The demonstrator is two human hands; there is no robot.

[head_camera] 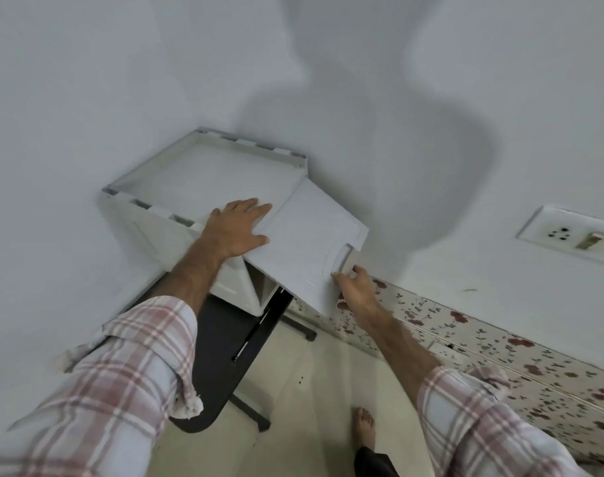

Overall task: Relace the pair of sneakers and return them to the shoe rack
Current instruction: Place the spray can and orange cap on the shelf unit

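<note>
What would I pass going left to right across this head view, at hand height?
White cabinet → left hand → open door → right hand → wall socket.

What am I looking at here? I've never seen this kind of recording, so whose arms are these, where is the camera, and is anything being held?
There is no machine: a person wears a camera on the head, looking down at their own arms in plaid sleeves. The left hand lies flat on the top of a white shoe cabinet standing in a corner. The right hand holds the edge of the cabinet's white door, which is swung open. No sneakers show in this picture. Below stands a black side table; a bare foot is on the tiled floor, and a wall socket is at right.
</note>
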